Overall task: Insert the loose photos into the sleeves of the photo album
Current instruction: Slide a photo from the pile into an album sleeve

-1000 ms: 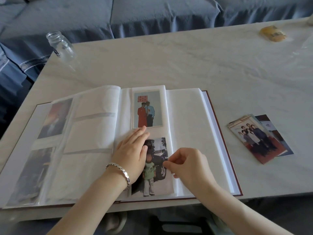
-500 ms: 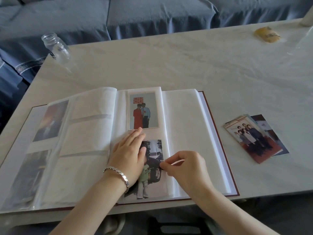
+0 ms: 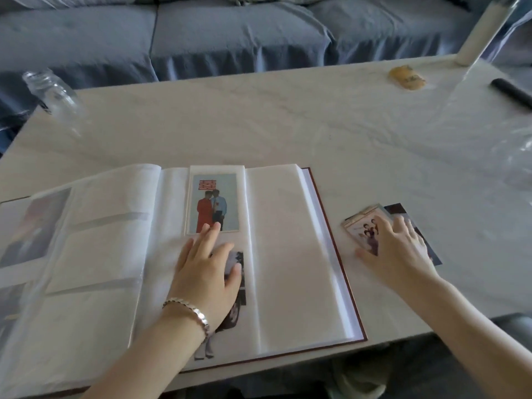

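Fingers [image 3: 211, 234] of left hand [image 3: 204, 272] straight, pressing a page of the photo album [image 3: 288, 254]; right hand [image 3: 397, 251] spread flat on the loose photos [image 3: 361, 227], nothing gripped.
Head view. Risk: two prints may lift together, or the fanned stack may slide on the smooth table [image 3: 288, 110]. Photo album lies open at the near table edge, loose photos just right of it; prints thin, glossy.

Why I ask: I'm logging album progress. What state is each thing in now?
photo album: open, flat on table.
upper photo: sleeved.
lower photo: sleeved, partly under left hand.
left hand: open, pressing the page.
right hand: open, resting on loose photos.
loose photos: stacked beside album.
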Action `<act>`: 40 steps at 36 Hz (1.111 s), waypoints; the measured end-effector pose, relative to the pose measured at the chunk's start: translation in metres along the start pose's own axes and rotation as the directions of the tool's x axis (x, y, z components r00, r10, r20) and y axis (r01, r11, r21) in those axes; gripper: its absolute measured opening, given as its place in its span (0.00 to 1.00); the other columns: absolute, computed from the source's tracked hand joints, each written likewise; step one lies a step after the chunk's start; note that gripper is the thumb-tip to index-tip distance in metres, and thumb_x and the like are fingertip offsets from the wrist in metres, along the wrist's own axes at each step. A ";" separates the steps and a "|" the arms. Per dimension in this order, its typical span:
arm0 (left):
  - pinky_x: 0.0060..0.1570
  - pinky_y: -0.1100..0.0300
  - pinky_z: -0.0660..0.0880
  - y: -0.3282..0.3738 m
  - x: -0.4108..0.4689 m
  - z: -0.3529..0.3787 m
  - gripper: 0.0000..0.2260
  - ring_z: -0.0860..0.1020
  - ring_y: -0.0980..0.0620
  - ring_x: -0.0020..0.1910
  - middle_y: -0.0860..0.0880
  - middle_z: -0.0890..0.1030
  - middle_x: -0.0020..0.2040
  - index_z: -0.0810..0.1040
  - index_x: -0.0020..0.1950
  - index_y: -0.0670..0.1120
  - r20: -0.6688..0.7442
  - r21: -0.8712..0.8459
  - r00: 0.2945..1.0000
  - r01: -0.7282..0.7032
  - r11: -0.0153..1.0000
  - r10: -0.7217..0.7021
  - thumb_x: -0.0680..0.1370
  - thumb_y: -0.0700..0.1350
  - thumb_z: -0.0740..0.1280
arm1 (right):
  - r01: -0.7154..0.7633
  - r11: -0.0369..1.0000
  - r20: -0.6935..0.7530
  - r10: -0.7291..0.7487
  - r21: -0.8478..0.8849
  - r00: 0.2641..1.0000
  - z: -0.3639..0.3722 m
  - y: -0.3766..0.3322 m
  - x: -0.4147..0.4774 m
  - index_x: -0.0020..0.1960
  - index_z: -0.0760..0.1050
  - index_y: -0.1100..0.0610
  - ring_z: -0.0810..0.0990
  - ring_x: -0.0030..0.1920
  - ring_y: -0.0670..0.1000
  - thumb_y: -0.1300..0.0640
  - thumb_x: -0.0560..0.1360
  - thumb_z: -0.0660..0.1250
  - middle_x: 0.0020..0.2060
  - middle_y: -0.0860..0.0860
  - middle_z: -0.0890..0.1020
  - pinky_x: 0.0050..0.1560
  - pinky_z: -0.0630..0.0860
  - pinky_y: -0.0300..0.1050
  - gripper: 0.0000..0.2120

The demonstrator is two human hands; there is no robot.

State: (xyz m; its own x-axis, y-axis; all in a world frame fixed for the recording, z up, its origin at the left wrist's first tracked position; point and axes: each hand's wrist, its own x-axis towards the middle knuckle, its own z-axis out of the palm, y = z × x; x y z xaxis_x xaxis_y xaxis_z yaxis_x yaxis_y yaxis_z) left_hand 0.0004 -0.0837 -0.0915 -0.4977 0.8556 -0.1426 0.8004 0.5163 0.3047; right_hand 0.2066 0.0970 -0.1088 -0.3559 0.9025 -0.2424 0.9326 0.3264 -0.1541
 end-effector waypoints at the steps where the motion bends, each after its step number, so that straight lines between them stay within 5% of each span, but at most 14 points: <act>1: 0.68 0.64 0.41 0.002 0.002 0.001 0.18 0.45 0.54 0.76 0.53 0.49 0.78 0.66 0.70 0.52 -0.018 -0.035 1.000 -0.012 0.999 0.011 0.81 0.52 0.56 | -0.019 0.999 0.031 0.020 -0.033 0.999 0.000 0.004 0.001 0.70 0.62 0.57 0.63 0.69 0.59 0.43 0.74 0.65 0.67 0.60 0.67 0.66 0.63 0.52 0.31; 4: 0.69 0.64 0.48 0.010 0.007 0.003 0.16 0.50 0.55 0.76 0.52 0.55 0.77 0.71 0.67 0.48 -0.068 -0.150 0.996 -0.062 0.987 0.052 0.80 0.47 0.60 | 0.013 0.982 0.021 -0.009 -0.191 1.000 -0.002 0.008 0.002 0.65 0.67 0.58 0.74 0.60 0.56 0.45 0.78 0.58 0.61 0.56 0.75 0.53 0.69 0.45 0.21; 7: 0.69 0.65 0.51 0.020 0.011 0.005 0.16 0.54 0.55 0.75 0.52 0.59 0.75 0.74 0.66 0.46 -0.122 -0.221 0.989 -0.112 0.969 0.086 0.78 0.44 0.63 | 0.072 0.937 -0.006 -0.078 -0.341 0.997 -0.008 0.008 0.002 0.60 0.70 0.57 0.78 0.54 0.54 0.52 0.80 0.55 0.57 0.53 0.78 0.42 0.65 0.42 0.13; 14: 0.64 0.74 0.45 0.045 0.021 0.007 0.19 0.51 0.64 0.73 0.57 0.58 0.75 0.67 0.71 0.51 -0.049 -0.192 0.974 -0.225 0.955 0.220 0.80 0.47 0.59 | 0.107 0.976 0.018 -0.105 -0.191 0.994 -0.005 0.019 0.003 0.60 0.72 0.55 0.77 0.53 0.52 0.36 0.73 0.61 0.54 0.51 0.79 0.55 0.71 0.44 0.26; 22: 0.73 0.61 0.43 0.050 0.039 0.016 0.23 0.47 0.56 0.76 0.54 0.48 0.78 0.53 0.76 0.53 0.167 0.157 0.965 -0.228 0.961 0.202 0.82 0.53 0.51 | -0.107 0.994 0.189 0.106 -0.007 0.976 -0.019 0.020 0.015 0.67 0.60 0.55 0.69 0.57 0.57 0.39 0.62 0.75 0.57 0.58 0.68 0.57 0.66 0.51 0.43; 28: 0.74 0.56 0.41 0.042 0.040 0.014 0.24 0.47 0.55 0.76 0.53 0.46 0.78 0.48 0.77 0.52 0.153 0.322 0.974 -0.211 0.923 0.169 0.82 0.55 0.48 | -0.182 0.969 0.237 0.139 0.170 0.962 -0.017 0.032 0.022 0.70 0.56 0.52 0.72 0.53 0.56 0.44 0.58 0.79 0.57 0.56 0.69 0.57 0.72 0.53 0.49; 31: 0.74 0.53 0.48 0.035 0.039 0.015 0.24 0.57 0.54 0.75 0.50 0.56 0.77 0.58 0.76 0.50 0.097 0.357 0.975 -0.220 0.908 0.198 0.80 0.50 0.58 | -0.176 0.914 0.201 0.108 0.365 0.974 -0.014 0.040 0.021 0.66 0.62 0.53 0.77 0.47 0.53 0.52 0.63 0.78 0.54 0.54 0.77 0.42 0.77 0.47 0.38; 33: 0.63 0.49 0.69 0.029 0.041 0.013 0.28 0.78 0.49 0.59 0.46 0.78 0.63 0.78 0.61 0.45 0.054 0.321 0.972 -0.234 0.918 0.229 0.62 0.43 0.79 | -0.124 0.911 0.165 0.063 0.393 0.984 -0.015 0.044 0.019 0.57 0.70 0.53 0.77 0.38 0.47 0.55 0.68 0.75 0.49 0.51 0.80 0.31 0.70 0.37 0.22; 36: 0.45 0.57 0.77 0.014 0.047 0.020 0.26 0.83 0.50 0.39 0.50 0.84 0.42 0.84 0.41 0.47 -0.016 0.295 0.949 -0.297 0.908 0.316 0.44 0.36 0.80 | -0.058 0.857 0.063 0.031 0.512 0.998 -0.026 0.044 0.018 0.42 0.79 0.52 0.77 0.34 0.46 0.58 0.70 0.73 0.36 0.47 0.81 0.30 0.67 0.36 0.04; 38: 0.48 0.61 0.70 0.020 0.047 0.010 0.23 0.80 0.52 0.42 0.54 0.82 0.42 0.83 0.41 0.49 0.000 0.250 0.956 -0.283 0.926 0.292 0.48 0.39 0.80 | -0.054 0.737 0.009 0.065 0.674 0.998 -0.037 0.038 0.017 0.36 0.78 0.49 0.79 0.34 0.49 0.60 0.69 0.73 0.33 0.47 0.81 0.33 0.71 0.39 0.08; 40: 0.59 0.61 0.65 0.023 0.050 0.007 0.16 0.73 0.55 0.58 0.58 0.77 0.55 0.78 0.55 0.51 -0.006 0.254 0.965 -0.252 0.934 0.262 0.68 0.44 0.72 | -0.064 0.579 -0.003 0.113 0.813 0.994 -0.048 0.029 0.016 0.37 0.80 0.53 0.78 0.32 0.48 0.60 0.69 0.73 0.30 0.47 0.82 0.33 0.74 0.39 0.05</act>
State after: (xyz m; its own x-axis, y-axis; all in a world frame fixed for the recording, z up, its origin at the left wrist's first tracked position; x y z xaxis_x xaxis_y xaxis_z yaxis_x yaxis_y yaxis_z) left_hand -0.0037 -0.0287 -0.0985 -0.2721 0.9609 -0.0520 0.9578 0.2757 0.0812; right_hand 0.2304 0.1344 -0.0708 -0.2480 0.9343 -0.2559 0.5138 -0.0971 -0.8524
